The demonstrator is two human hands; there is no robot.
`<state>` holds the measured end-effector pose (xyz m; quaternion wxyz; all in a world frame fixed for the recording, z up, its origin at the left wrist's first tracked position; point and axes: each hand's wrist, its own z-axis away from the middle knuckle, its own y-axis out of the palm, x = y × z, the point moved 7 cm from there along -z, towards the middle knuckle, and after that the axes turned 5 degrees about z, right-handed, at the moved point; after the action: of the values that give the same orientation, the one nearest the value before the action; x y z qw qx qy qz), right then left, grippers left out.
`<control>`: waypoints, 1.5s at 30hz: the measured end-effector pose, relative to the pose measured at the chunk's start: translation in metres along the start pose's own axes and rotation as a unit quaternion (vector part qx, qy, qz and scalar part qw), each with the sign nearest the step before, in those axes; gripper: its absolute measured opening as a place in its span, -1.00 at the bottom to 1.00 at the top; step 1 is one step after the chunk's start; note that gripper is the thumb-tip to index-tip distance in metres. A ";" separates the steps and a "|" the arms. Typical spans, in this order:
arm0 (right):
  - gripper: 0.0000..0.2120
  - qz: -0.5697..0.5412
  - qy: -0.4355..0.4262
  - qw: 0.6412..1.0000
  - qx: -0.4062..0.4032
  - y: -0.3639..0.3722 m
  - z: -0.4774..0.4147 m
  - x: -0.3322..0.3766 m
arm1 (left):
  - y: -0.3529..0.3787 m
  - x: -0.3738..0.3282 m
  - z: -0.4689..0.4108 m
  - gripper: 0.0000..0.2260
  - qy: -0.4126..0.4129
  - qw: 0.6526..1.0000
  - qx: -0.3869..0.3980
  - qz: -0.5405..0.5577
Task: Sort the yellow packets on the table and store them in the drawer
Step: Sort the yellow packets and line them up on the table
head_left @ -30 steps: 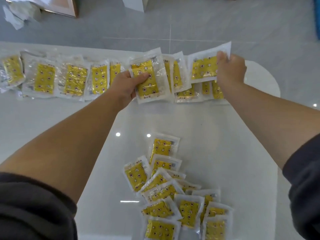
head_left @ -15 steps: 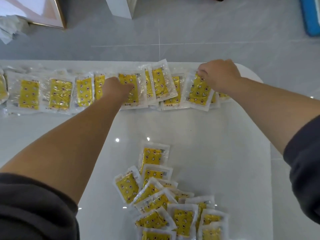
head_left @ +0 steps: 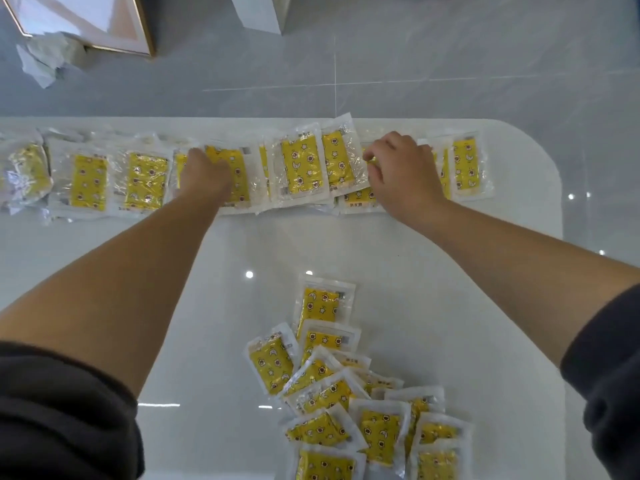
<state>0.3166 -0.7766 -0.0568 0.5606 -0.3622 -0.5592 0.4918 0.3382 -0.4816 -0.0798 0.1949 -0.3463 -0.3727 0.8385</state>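
Note:
A row of overlapping yellow packets [head_left: 301,164] in clear wrappers runs along the far edge of the white table [head_left: 398,258]. My left hand [head_left: 204,174] lies on one packet of the row [head_left: 239,174], with its fingers curled over the packet's left part. Further right, my right hand [head_left: 401,174] has its fingertips pinched on the edge of a packet [head_left: 360,195] that is tucked under its neighbours. A loose pile of several more yellow packets [head_left: 346,393] lies near the front edge. No drawer is in view.
The table's rounded right corner [head_left: 540,157] lies just past the row's last packet [head_left: 465,166]. On the grey tiled floor beyond are a framed board [head_left: 104,22], crumpled paper [head_left: 45,57] and a white furniture leg [head_left: 259,10].
Both hands have brought their lifted packets down onto the row. The left packet now lies flat, and the right hand has moved left from the row's end.

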 end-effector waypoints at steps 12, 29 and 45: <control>-0.75 -0.100 -0.043 0.994 -0.016 0.044 0.114 0.072 | 0.008 0.052 0.093 -0.74 0.150 0.979 -0.015 -0.136; -0.73 -0.269 0.282 0.902 0.185 0.110 0.251 0.064 | 0.048 0.223 0.220 -0.52 -0.100 0.991 0.082 0.031; -0.67 -0.303 0.340 0.890 0.015 0.102 0.201 0.072 | 0.067 0.209 0.209 -0.71 -0.137 0.986 0.088 -0.030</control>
<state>0.0968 -0.7110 -0.1120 0.8438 -0.3116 -0.4094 0.1527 0.0383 -0.5054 -0.1213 0.1970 -0.1984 -0.3308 0.9014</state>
